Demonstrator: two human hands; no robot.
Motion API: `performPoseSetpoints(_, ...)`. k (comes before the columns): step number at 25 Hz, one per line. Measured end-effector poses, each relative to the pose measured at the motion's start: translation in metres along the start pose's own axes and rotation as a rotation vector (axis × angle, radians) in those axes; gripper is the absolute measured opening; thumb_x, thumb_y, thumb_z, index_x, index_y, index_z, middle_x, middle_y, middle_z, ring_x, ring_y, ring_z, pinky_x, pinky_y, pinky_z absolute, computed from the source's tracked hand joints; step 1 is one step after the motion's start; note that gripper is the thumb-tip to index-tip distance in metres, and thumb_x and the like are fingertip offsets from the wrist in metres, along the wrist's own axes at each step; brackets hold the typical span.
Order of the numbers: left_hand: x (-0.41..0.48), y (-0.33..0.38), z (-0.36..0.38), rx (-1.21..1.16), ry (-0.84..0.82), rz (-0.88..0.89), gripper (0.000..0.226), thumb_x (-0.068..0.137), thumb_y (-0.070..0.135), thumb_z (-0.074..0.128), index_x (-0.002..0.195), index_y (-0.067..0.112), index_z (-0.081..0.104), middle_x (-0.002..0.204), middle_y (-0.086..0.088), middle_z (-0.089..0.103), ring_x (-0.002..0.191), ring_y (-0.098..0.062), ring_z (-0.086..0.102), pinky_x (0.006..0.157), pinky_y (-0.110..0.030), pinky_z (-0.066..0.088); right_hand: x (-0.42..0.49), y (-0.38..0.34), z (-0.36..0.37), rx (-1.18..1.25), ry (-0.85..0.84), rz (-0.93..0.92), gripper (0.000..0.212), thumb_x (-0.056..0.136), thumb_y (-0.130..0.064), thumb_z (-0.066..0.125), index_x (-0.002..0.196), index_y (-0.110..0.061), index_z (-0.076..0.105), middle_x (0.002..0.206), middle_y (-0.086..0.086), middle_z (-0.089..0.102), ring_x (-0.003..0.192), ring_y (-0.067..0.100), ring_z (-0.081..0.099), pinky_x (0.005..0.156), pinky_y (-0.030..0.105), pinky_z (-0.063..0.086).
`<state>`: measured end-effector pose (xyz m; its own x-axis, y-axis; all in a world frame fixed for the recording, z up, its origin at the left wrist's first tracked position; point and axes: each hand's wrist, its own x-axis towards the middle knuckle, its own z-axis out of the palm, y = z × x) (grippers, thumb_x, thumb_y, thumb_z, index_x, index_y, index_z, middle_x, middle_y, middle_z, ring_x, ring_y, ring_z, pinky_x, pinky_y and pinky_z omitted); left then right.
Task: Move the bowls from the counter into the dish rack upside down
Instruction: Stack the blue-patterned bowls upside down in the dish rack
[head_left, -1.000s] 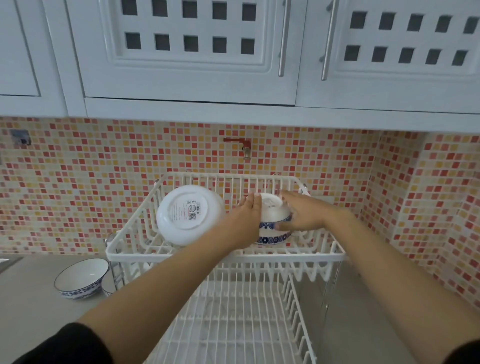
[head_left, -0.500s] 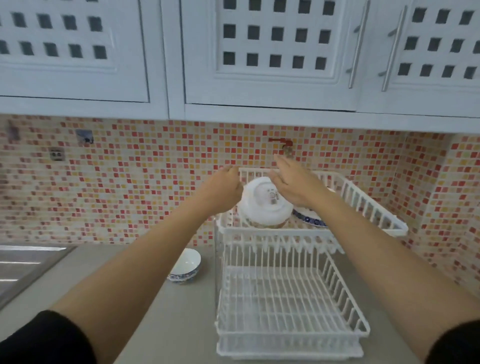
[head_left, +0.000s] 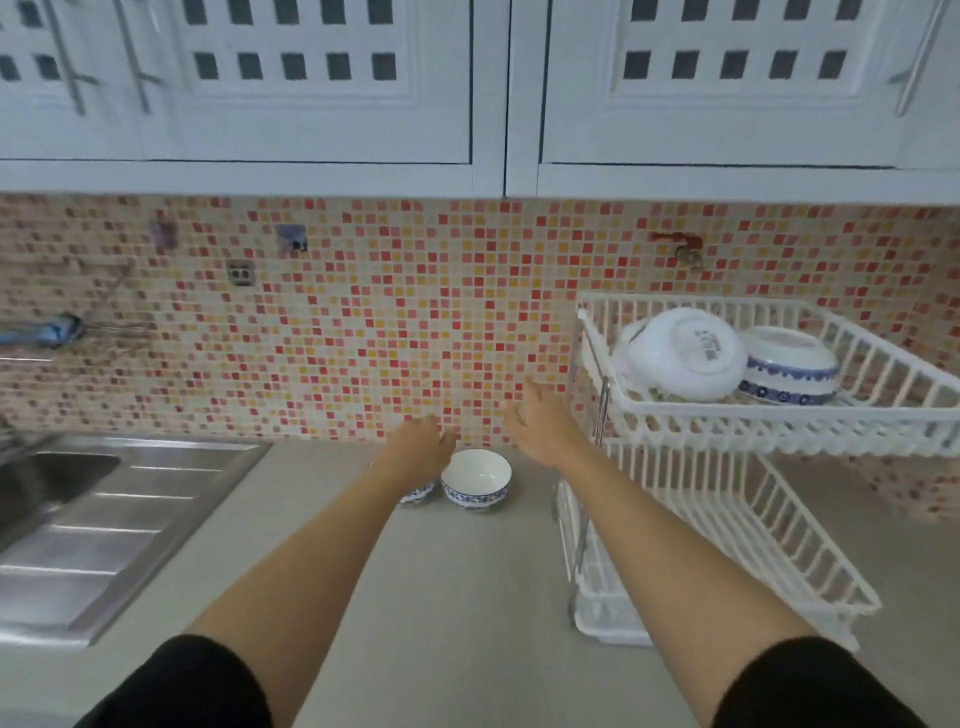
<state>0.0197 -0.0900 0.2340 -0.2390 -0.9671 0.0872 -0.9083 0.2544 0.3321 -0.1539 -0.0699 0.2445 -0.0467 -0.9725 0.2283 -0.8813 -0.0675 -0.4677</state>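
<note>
A white bowl with a blue patterned band (head_left: 476, 480) stands upright on the grey counter by the tiled wall. Part of a second such bowl (head_left: 417, 494) shows under my left wrist. My left hand (head_left: 422, 446) hovers just left of and above the upright bowl, fingers loosely curled, holding nothing. My right hand (head_left: 540, 426) hangs open above its right side. In the upper tier of the white dish rack (head_left: 779, 415) a plain white bowl (head_left: 685, 353) leans bottom-up, and a blue-banded bowl (head_left: 789, 371) sits upside down to its right.
A steel sink with drainboard (head_left: 104, 514) fills the left of the counter. The rack's lower tier (head_left: 727, 545) holds no dishes. White wall cabinets (head_left: 467, 88) hang overhead. A red tap (head_left: 675, 241) sticks out of the mosaic wall above the rack.
Both hands have left the bowls in the rack's upper tier and dropped left and down to the bowl on the counter. My view has swung left, so the sink shows.
</note>
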Motion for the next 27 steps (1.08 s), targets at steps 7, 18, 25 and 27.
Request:
performPoseSetpoints(7, 0.035, -0.049, 0.087, -0.126, -0.107, -0.148, 0.045, 0.099, 0.032, 0.036, 0.118, -0.005, 0.053, 0.119, -0.024, 0.061, 0.110, -0.037, 0.057, 0.086, -0.035, 0.044, 0.027, 0.052, 0.103, 0.095, -0.080, 0.318, 0.067, 0.097, -0.047, 0.036, 0.148, -0.006, 0.020, 0.151, 0.018, 0.029, 0.138, 0.034, 0.031, 0.111, 0.043, 0.029)
performPoseSetpoints(18, 0.152, -0.069, 0.202, -0.452, -0.179, -0.372, 0.047, 0.099, 0.031, 0.036, 0.135, 0.001, 0.042, 0.129, -0.019, 0.058, 0.117, -0.033, 0.055, 0.098, -0.036, 0.043, 0.118, 0.112, 0.193, -0.105, -0.047, 0.465, 0.052, 0.096, -0.046, 0.038, 0.138, -0.014, 0.038, 0.138, 0.007, 0.050, 0.126, 0.025, 0.047, 0.104, 0.034, 0.035)
performPoseSetpoints(25, 0.193, -0.077, 0.243, -0.626, -0.157, -0.474, 0.045, 0.099, 0.028, 0.041, 0.137, 0.004, 0.043, 0.133, -0.018, 0.056, 0.119, -0.034, 0.054, 0.096, -0.033, 0.042, 0.153, 0.146, 0.238, -0.152, -0.158, 0.569, 0.065, 0.096, -0.050, 0.030, 0.145, -0.007, 0.028, 0.144, 0.011, 0.046, 0.128, 0.027, 0.048, 0.104, 0.035, 0.038)
performPoseSetpoints(27, 0.195, -0.079, 0.248, -0.656, -0.183, -0.507, 0.045, 0.098, 0.026, 0.044, 0.134, -0.001, 0.042, 0.134, -0.020, 0.054, 0.120, -0.037, 0.053, 0.096, -0.035, 0.043, 0.157, 0.147, 0.248, -0.061, -0.197, 0.568, 0.058, 0.098, -0.041, 0.035, 0.144, -0.007, 0.027, 0.145, 0.011, 0.044, 0.128, 0.026, 0.048, 0.105, 0.033, 0.038)
